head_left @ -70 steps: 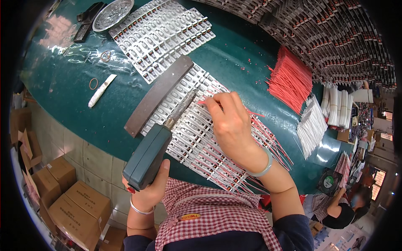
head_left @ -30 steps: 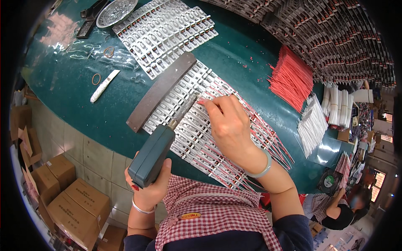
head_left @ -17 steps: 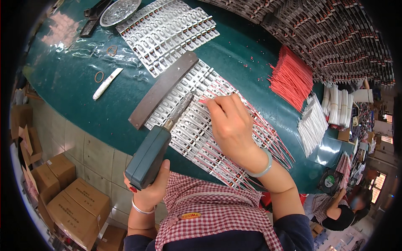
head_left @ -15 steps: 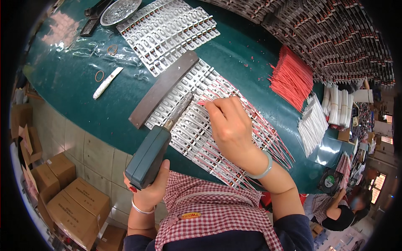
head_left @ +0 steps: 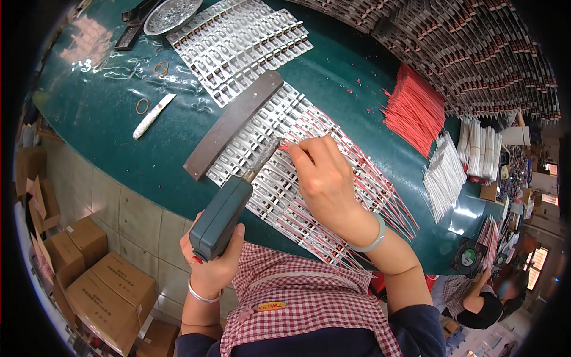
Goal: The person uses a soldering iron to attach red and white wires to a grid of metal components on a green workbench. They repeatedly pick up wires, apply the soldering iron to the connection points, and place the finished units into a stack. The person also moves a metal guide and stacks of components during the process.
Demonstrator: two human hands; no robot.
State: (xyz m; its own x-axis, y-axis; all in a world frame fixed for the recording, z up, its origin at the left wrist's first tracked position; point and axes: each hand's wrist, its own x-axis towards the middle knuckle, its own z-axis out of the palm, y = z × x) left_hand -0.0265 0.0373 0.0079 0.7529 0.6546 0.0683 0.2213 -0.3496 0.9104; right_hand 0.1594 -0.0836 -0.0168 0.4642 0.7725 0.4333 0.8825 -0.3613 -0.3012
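The left hand (head_left: 208,268) is gripping a green tool (head_left: 223,217) whose tip is touching the strips (head_left: 279,178) on the desk (head_left: 119,149), while the right hand (head_left: 324,181) fingers are pinching a red wire (head_left: 285,147); many wires are already lying attached, the upper rows looking unfinished.

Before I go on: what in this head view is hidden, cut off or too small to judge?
- Tool tip: the green tool in the left hand ends at the strips; contact too small to tell.
- Wire end: the right hand covers what its fingertips pinch.
- Strips under that hand and wrist: hidden.
- Metal dish: cut by the top edge.
- Racks at the far side: parts too small and bent by the lens.
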